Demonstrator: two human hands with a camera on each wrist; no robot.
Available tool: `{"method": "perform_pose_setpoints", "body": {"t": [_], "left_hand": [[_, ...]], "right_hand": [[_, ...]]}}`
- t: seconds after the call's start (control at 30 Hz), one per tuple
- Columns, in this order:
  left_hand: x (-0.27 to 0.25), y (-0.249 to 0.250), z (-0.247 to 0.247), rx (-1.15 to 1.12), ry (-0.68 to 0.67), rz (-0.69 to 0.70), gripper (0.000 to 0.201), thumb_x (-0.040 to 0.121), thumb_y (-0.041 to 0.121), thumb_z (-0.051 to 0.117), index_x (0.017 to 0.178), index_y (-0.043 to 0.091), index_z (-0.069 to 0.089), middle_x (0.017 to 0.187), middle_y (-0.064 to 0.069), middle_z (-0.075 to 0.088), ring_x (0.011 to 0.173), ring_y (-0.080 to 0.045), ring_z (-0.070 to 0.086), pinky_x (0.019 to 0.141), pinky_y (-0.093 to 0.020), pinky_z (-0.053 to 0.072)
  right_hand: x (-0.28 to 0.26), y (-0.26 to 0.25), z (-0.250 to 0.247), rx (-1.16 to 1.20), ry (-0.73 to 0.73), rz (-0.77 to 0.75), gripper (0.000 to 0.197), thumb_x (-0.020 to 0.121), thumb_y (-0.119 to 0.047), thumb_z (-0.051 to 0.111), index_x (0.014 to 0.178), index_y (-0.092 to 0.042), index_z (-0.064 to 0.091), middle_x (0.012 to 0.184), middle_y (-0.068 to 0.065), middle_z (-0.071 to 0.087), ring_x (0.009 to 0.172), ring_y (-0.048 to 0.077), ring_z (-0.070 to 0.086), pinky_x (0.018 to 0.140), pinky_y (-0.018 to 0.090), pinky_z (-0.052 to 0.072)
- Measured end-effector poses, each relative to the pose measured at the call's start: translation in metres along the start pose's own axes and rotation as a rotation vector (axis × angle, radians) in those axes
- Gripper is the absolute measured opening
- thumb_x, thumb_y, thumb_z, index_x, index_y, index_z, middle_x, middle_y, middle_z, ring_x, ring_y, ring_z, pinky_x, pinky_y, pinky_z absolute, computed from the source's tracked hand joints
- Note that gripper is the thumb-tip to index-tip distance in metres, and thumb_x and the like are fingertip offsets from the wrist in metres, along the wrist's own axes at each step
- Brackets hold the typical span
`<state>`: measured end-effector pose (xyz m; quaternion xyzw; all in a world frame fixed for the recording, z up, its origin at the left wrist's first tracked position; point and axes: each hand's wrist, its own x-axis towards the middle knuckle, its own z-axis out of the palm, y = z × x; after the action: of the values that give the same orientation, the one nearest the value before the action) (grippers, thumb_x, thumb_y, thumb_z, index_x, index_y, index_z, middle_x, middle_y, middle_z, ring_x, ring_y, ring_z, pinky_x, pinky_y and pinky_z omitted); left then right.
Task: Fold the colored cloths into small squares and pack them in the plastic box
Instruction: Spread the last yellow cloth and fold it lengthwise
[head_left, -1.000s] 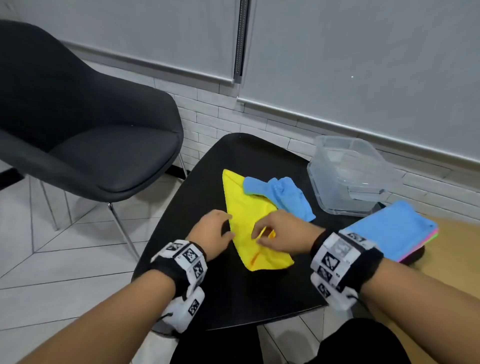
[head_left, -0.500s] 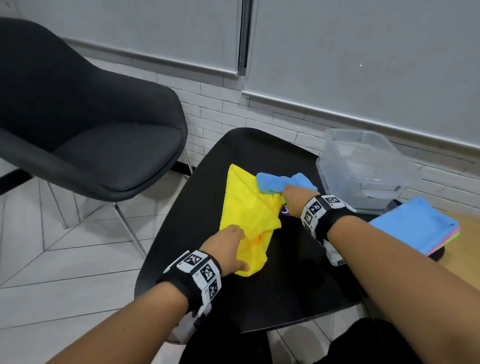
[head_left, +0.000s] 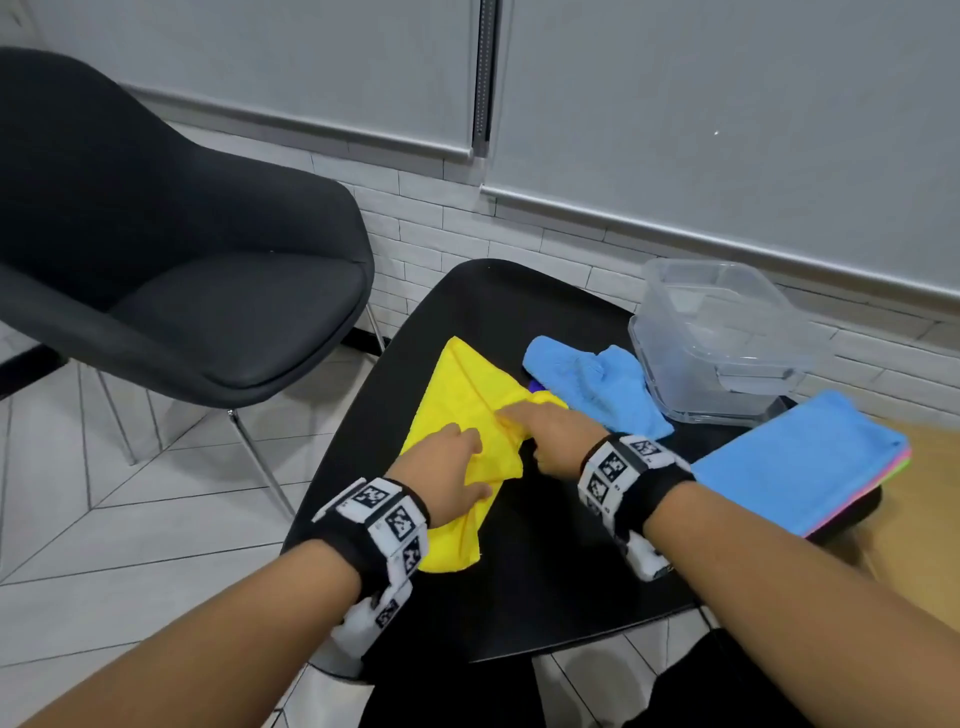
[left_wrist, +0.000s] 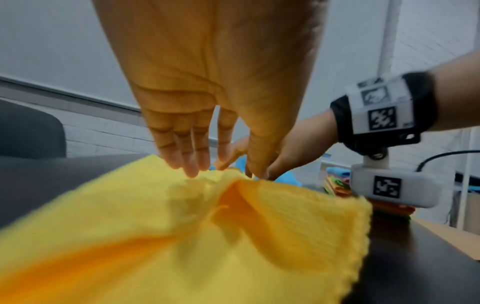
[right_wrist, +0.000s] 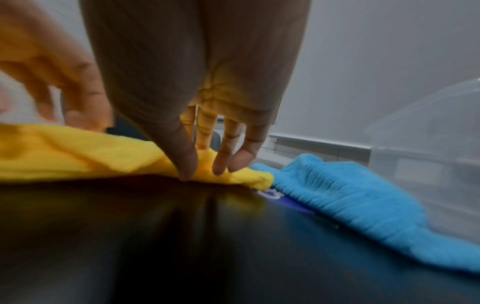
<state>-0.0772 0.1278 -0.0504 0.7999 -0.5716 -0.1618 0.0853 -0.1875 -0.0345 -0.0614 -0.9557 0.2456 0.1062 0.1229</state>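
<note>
A yellow cloth (head_left: 457, 395) lies partly folded on the black table (head_left: 545, 571). My left hand (head_left: 470, 460) rests on its middle with straight fingers; in the left wrist view the fingertips (left_wrist: 189, 167) touch the fabric (left_wrist: 182, 236). My right hand (head_left: 511, 415) is at the cloth's right edge. In the right wrist view its thumb and fingers (right_wrist: 223, 164) pinch a ridge of the yellow cloth (right_wrist: 78, 152). A crumpled blue cloth (head_left: 597, 384) lies just right of it, beside the clear plastic box (head_left: 675, 364).
A stack of folded cloths (head_left: 795, 457), blue on top, sits at the table's right edge. A dark armchair (head_left: 171, 249) stands to the left. A white brick wall runs behind the table, and a wooden surface (head_left: 924, 499) adjoins on the right.
My right hand has come back from the blue cloth to the yellow one. The blue cloth now lies apart, nearer the box. My left hand slid up the yellow cloth.
</note>
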Motion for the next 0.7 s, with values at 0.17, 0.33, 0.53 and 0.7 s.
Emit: {"method": "perform_pose_setpoints", "body": {"t": [0.17,0.33,0.53,0.7], "left_hand": [[0.016,0.031,0.021,0.074,-0.07,0.037,0.053,0.086,0.037,0.067,0.128,0.014,0.045,0.122,-0.005,0.049,0.11,-0.025,0.052,0.086,-0.035,0.045],[0.014,0.052,0.041,0.033,-0.008,0.051,0.03,0.09,0.037,0.058,0.112,0.016,0.054,0.109,-0.005,0.056,0.099,-0.026,0.057,0.073,-0.032,0.044],[0.012,0.061,0.042,-0.418,0.053,-0.084,0.031,0.088,0.04,0.06,0.068,0.023,0.044,0.063,0.003,0.048,0.058,-0.016,0.046,0.053,-0.025,0.037],[0.005,0.034,0.019,-0.806,0.1,-0.228,0.029,0.089,0.028,0.061,0.077,0.002,0.056,0.064,-0.006,0.05,0.054,-0.02,0.057,0.059,-0.039,0.058]], "right_hand": [[-0.019,-0.003,0.015,-0.017,0.037,0.055,0.034,0.085,-0.001,0.052,0.118,-0.012,0.055,0.119,0.007,0.05,0.11,0.027,0.053,0.086,0.037,0.047],[-0.052,0.026,0.012,0.027,0.041,0.163,0.034,0.083,-0.002,0.051,0.112,-0.017,0.062,0.11,0.007,0.055,0.102,0.025,0.055,0.078,0.027,0.044],[-0.079,0.037,0.012,0.084,0.065,0.177,0.017,0.081,-0.011,0.065,0.095,-0.019,0.059,0.095,0.001,0.044,0.089,0.021,0.051,0.07,0.024,0.036],[-0.088,0.033,0.014,0.102,0.032,0.166,0.018,0.08,-0.013,0.067,0.079,-0.021,0.051,0.089,0.002,0.05,0.086,0.023,0.055,0.068,0.028,0.043]]}}
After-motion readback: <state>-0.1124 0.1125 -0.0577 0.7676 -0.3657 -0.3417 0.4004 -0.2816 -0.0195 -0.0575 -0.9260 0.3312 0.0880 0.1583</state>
